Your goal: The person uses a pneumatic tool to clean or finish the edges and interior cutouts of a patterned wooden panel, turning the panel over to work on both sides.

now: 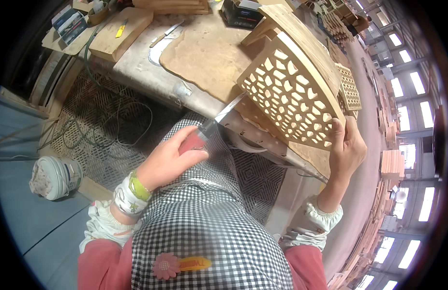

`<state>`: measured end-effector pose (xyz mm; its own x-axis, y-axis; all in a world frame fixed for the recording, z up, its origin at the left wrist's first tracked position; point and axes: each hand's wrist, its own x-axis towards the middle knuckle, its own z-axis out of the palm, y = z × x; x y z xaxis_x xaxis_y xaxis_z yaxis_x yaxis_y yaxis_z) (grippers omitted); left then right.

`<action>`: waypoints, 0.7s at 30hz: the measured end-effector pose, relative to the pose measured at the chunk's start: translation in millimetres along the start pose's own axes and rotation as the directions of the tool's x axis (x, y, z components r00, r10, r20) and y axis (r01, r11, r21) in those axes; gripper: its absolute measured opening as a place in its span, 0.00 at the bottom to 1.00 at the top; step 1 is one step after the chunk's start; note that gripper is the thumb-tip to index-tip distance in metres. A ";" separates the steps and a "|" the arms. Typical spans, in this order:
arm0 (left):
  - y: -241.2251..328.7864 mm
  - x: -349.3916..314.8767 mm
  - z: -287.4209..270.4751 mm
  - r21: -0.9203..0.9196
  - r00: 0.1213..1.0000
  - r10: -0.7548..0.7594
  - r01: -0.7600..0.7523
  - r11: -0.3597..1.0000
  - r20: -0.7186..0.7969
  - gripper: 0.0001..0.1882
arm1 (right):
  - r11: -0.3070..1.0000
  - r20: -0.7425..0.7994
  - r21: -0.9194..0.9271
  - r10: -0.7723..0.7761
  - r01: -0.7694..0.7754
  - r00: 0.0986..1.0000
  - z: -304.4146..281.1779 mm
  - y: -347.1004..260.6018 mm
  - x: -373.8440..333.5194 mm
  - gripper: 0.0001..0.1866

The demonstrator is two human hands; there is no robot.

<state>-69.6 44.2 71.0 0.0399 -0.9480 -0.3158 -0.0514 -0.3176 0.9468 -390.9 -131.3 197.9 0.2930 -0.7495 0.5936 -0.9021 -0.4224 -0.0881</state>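
My left hand [173, 157] is closed round the red and black handle of a knife [225, 115]. Its narrow metal blade points up and to the right, with the tip at the lower left corner of a pale wooden panel [294, 99] pierced by many irregular holes. Whether the tip touches the wood I cannot tell. My right hand [347, 145] grips the panel's lower right corner, thumb on the near face and fingers behind. The panel stands tilted on the workbench and seems joined to a slatted wooden board [301, 38] behind it.
A brown sheet [200, 58] covers part of the workbench [137, 63]. On the left lie a thick wooden block [122, 34] with a yellow cutter [121, 29], and another knife [166, 34]. A white bucket [57, 178] stands on the floor near cables [100, 123]. Stacked wood [392, 164] lines the right.
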 end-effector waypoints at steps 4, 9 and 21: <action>1.9 12.0 3.2 0.035 1.000 0.002 -0.002 0.999 -0.016 0.40 | 0.996 0.021 0.081 0.048 -0.049 0.999 1.7 0.7 3.6 0.28; 9.1 21.5 5.8 0.091 0.999 0.030 -0.027 0.995 -0.028 0.37 | 0.997 0.012 0.074 0.033 -0.034 0.999 1.8 2.3 5.8 0.28; 5.9 69.1 11.6 -0.175 0.993 -0.052 0.070 0.982 0.104 0.29 | 0.999 0.027 0.033 0.008 -0.009 1.000 2.9 7.6 10.3 0.28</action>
<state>-78.7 -23.5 54.1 -0.0618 -0.9271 -0.3697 0.1268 -0.3747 0.9184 -393.8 -143.8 201.0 0.2939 -0.7662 0.5714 -0.8939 -0.4321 -0.1195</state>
